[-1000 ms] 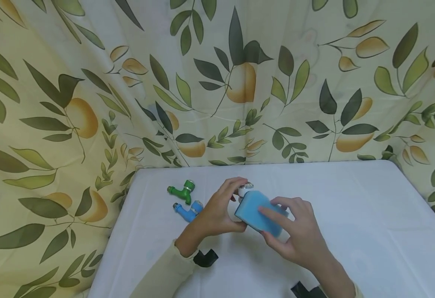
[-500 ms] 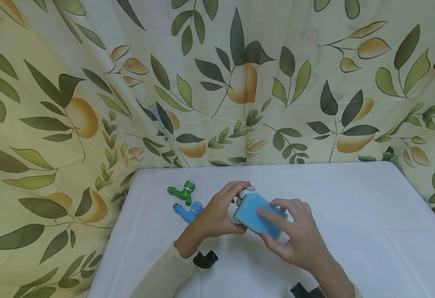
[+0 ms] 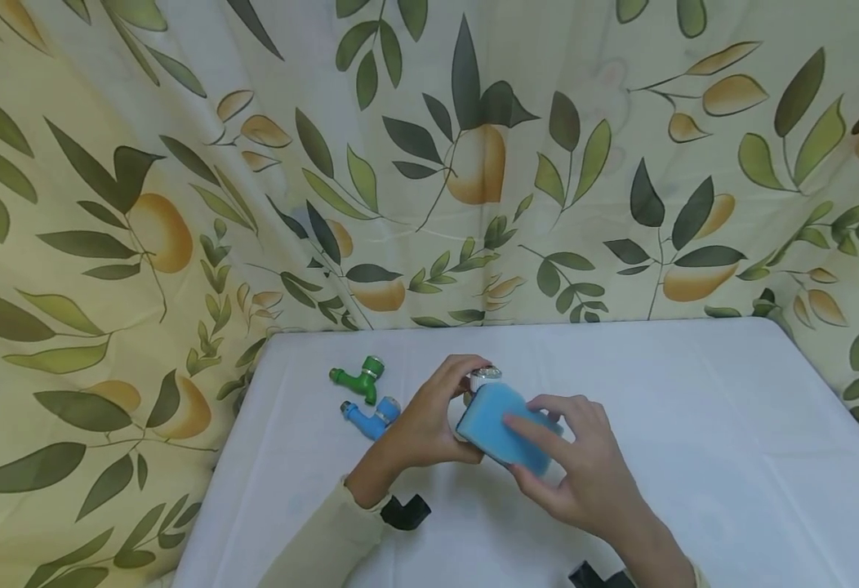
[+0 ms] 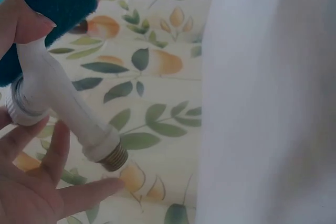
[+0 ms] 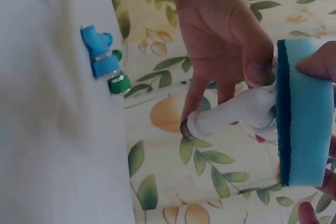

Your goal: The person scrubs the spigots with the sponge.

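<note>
White plastic tap: light, rigid, pinched at body by left hand; soft sponge gripped edgewise by right hand.

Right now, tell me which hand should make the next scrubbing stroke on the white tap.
Probably the right hand: it already holds the blue sponge with the dark scouring side against the white tap. The left hand grips that tap, steadying it.

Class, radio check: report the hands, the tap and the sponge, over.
Left hand holds white tap. Right hand presses blue sponge on it. Green tap and blue tap lie clear, left.
</note>
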Demonstrator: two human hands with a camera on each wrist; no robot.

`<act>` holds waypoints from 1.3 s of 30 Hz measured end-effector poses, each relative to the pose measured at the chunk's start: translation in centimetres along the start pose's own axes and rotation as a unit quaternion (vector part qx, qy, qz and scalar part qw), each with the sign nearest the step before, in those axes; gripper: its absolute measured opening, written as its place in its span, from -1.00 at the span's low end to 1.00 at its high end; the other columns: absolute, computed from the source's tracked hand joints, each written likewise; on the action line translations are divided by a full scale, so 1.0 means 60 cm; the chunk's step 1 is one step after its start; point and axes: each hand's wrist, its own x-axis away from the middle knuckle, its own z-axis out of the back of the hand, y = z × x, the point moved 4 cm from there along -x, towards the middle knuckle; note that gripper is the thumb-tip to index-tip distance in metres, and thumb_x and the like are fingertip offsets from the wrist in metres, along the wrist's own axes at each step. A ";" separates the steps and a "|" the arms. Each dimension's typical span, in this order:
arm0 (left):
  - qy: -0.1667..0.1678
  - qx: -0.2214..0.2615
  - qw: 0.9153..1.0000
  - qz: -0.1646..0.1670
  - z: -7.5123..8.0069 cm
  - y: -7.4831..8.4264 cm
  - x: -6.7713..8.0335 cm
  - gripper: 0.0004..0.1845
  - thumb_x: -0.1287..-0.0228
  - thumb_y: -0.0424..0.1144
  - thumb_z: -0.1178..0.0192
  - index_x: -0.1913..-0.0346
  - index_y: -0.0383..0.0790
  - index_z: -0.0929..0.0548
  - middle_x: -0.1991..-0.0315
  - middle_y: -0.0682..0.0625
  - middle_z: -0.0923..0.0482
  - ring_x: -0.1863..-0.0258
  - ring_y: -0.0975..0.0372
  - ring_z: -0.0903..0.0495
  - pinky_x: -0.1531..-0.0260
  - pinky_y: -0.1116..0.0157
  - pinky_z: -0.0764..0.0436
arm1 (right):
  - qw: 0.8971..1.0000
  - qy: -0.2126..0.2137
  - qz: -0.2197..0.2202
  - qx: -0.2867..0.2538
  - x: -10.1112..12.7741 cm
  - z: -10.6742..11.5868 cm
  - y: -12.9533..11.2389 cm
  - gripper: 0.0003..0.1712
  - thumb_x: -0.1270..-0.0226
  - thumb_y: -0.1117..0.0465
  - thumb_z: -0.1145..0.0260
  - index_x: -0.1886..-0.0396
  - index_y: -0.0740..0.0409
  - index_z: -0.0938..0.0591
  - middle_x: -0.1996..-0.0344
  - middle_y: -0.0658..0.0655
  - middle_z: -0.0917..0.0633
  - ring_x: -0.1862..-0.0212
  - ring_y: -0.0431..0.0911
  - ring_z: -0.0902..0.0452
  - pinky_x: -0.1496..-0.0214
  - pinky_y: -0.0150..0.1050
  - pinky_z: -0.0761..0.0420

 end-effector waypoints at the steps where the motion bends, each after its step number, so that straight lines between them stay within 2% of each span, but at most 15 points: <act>1: 0.001 0.004 1.000 0.006 0.000 -0.002 0.001 0.09 0.18 -0.34 -0.64 -0.47 0.00 -0.27 -0.36 0.08 -0.33 -0.25 0.20 -0.46 -0.22 -0.03 -0.63 | 1.000 0.000 -0.002 -0.001 -0.001 0.000 0.000 -0.41 -0.42 -0.39 -0.08 -0.06 -0.15 -0.75 -0.02 0.13 -0.64 0.02 0.01 -0.48 0.07 0.07 -0.45; 3: 0.003 0.011 1.000 0.018 0.001 -0.004 0.003 0.06 0.15 -0.31 -0.61 -0.48 0.00 -0.28 -0.37 0.12 -0.32 -0.29 0.20 -0.44 -0.20 -0.05 -0.64 | 1.000 0.012 -0.019 0.006 -0.002 0.000 0.003 -0.37 -0.42 -0.40 -0.07 -0.05 -0.10 -0.75 -0.01 0.16 -0.64 0.02 0.04 -0.48 0.07 0.08 -0.47; 5: 0.006 0.013 0.999 0.029 0.002 -0.005 0.004 0.03 0.11 -0.28 -0.58 -0.48 0.07 -0.29 -0.38 0.16 -0.31 -0.29 0.22 -0.44 -0.18 0.03 -0.66 | 0.999 0.027 -0.043 0.014 -0.001 0.000 0.009 -0.34 -0.41 -0.41 -0.06 -0.06 -0.06 -0.75 -0.01 0.19 -0.63 0.02 0.07 -0.48 0.07 0.11 -0.48; 7: 0.008 0.013 0.999 0.035 0.003 -0.006 0.004 0.02 0.09 -0.24 -0.57 -0.48 0.12 -0.28 -0.39 0.18 -0.30 -0.28 0.24 -0.43 -0.15 0.12 -0.67 | 0.997 0.038 -0.061 0.016 0.000 0.000 0.012 -0.44 -0.36 -0.32 -0.24 -0.08 -0.04 -0.74 -0.01 0.20 -0.62 0.02 0.08 -0.48 0.08 0.13 -0.50; 8: 0.009 0.013 0.999 0.035 0.003 -0.006 0.004 0.02 0.09 -0.23 -0.57 -0.49 0.13 -0.28 -0.39 0.17 -0.30 -0.27 0.23 -0.43 -0.14 0.16 -0.67 | 0.997 0.040 -0.067 0.016 0.001 0.000 0.013 -0.44 -0.36 -0.31 -0.25 -0.09 -0.04 -0.74 -0.02 0.20 -0.62 0.02 0.09 -0.47 0.08 0.13 -0.52; 12: 0.008 0.009 0.999 0.030 0.004 -0.005 0.006 0.04 0.10 -0.23 -0.60 -0.49 0.15 -0.27 -0.40 0.15 -0.29 -0.23 0.21 -0.43 -0.10 0.15 -0.68 | 0.998 0.026 -0.058 0.000 0.005 -0.002 0.008 -0.45 -0.34 -0.30 -0.28 -0.10 -0.06 -0.74 -0.03 0.17 -0.61 -0.01 0.05 -0.46 0.06 0.06 -0.49; 14: 0.004 0.008 1.000 0.027 0.005 -0.005 0.007 0.05 0.10 -0.24 -0.61 -0.50 0.10 -0.27 -0.42 0.12 -0.30 -0.21 0.19 -0.45 -0.10 0.17 -0.67 | 0.999 0.019 -0.046 -0.001 0.005 -0.002 0.007 -0.35 -0.40 -0.40 -0.10 -0.09 -0.06 -0.74 -0.03 0.17 -0.62 -0.01 0.04 -0.46 0.05 0.04 -0.46; 16: 0.001 0.015 0.999 0.029 0.004 -0.005 0.008 0.06 0.09 -0.25 -0.61 -0.51 0.10 -0.26 -0.40 0.10 -0.36 -0.16 0.20 -0.51 -0.08 0.21 -0.67 | 0.999 0.021 -0.038 -0.001 0.003 0.000 0.006 -0.34 -0.40 -0.41 -0.08 -0.07 -0.06 -0.75 -0.02 0.18 -0.62 0.00 0.05 -0.47 0.06 0.05 -0.43; 20: -0.002 0.022 0.999 0.040 0.004 -0.005 0.006 0.07 0.06 -0.22 -0.62 -0.52 0.17 -0.24 -0.14 0.05 -0.57 0.01 0.24 -0.58 0.02 0.32 -0.67 | 0.997 0.043 -0.056 0.015 -0.003 0.004 0.010 -0.33 -0.41 -0.41 -0.06 -0.08 -0.04 -0.74 0.00 0.21 -0.62 0.03 0.10 -0.47 0.08 0.09 -0.41; 23: -0.006 0.015 0.998 0.055 0.003 -0.004 0.005 0.08 0.05 -0.14 -0.65 -0.52 0.22 -0.23 0.01 0.05 -0.58 0.06 0.26 -0.56 0.07 0.34 -0.64 | 0.996 0.051 -0.072 0.020 -0.005 0.006 0.012 -0.31 -0.41 -0.42 -0.06 -0.10 -0.04 -0.73 0.00 0.22 -0.61 0.04 0.10 -0.47 0.08 0.11 -0.41; 28: -0.017 0.009 0.997 0.072 0.004 -0.003 0.005 0.06 -0.01 -0.12 -0.62 -0.54 0.23 -0.20 -0.11 0.07 -0.59 0.03 0.29 -0.57 0.00 0.35 -0.64 | 0.997 0.044 -0.065 0.026 -0.005 0.011 0.014 -0.31 -0.40 -0.43 -0.06 -0.09 -0.05 -0.74 0.00 0.21 -0.62 0.04 0.10 -0.47 0.07 0.15 -0.41; 30: -0.024 0.009 0.998 0.065 0.004 -0.003 0.006 0.02 -0.11 -0.18 -0.56 -0.57 0.20 -0.17 -0.15 0.06 -0.59 0.02 0.29 -0.59 0.00 0.36 -0.65 | 0.996 0.046 -0.065 0.032 -0.006 0.014 0.017 -0.35 -0.39 -0.41 -0.11 -0.09 -0.07 -0.74 0.00 0.20 -0.63 0.06 0.10 -0.48 0.09 0.15 -0.41; 33: -0.037 0.014 0.998 0.050 0.004 -0.004 0.006 -0.02 -0.24 -0.25 -0.46 -0.61 0.12 -0.11 -0.24 0.02 -0.56 -0.01 0.28 -0.62 0.00 0.38 -0.67 | 0.995 0.049 -0.074 0.038 -0.007 0.019 0.022 -0.47 -0.24 -0.23 -0.39 -0.09 -0.07 -0.74 0.01 0.21 -0.64 0.09 0.09 -0.49 0.14 0.11 -0.40; 37: -0.040 0.013 0.998 0.037 0.006 -0.005 0.006 -0.03 -0.28 -0.26 -0.43 -0.63 0.06 -0.09 -0.29 0.02 -0.53 0.01 0.26 -0.63 0.04 0.40 -0.67 | 0.994 0.040 -0.091 0.036 -0.006 0.022 0.025 -0.36 0.11 0.05 -0.61 -0.10 -0.06 -0.74 -0.01 0.22 -0.64 0.06 0.08 -0.49 0.13 0.08 -0.42; 39: -0.034 0.008 0.999 0.035 0.007 -0.005 0.005 -0.04 -0.26 -0.25 -0.45 -0.61 0.08 -0.13 -0.22 0.02 -0.57 0.06 0.25 -0.62 0.09 0.40 -0.67 | 0.994 0.029 -0.102 0.029 -0.006 0.023 0.026 -0.34 0.15 0.09 -0.63 -0.10 -0.07 -0.74 -0.01 0.19 -0.63 0.04 0.06 -0.48 0.10 0.09 -0.42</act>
